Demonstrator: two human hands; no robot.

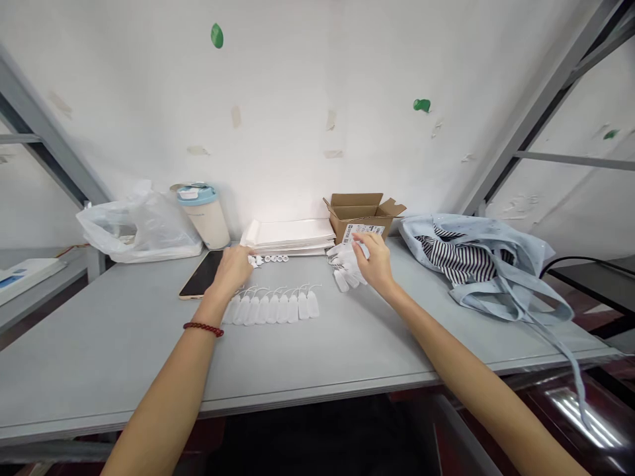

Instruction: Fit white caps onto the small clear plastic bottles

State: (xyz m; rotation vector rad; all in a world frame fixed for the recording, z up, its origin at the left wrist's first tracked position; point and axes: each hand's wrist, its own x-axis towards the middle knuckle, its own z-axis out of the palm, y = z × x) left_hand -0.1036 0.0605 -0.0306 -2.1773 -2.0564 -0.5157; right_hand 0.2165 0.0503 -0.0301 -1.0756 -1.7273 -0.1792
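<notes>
Plastic bag (143,228): thin, crinkled, translucent white.
Cup (207,221): cream with a blue lid; its small lettering is unreadable.
Phone (202,276): flat, dark-screened, beside the left hand.
Left hand (232,268): fingers bent, tips by the small white rings (276,258); whether they pinch one, I cannot tell.
Tags (271,309): white, rounded, looped, in a neat row on the grey table (317,357).
Paper stack (292,233): white, flat, behind the rings.
Tag pile (346,268): loose white pieces under the right hand (374,261), which is half curled; its grip is unclear.
Box (360,221): open brown cardboard, printed label too small to read.
Cloth bag (479,261): pale blue, striped fabric inside.
</notes>
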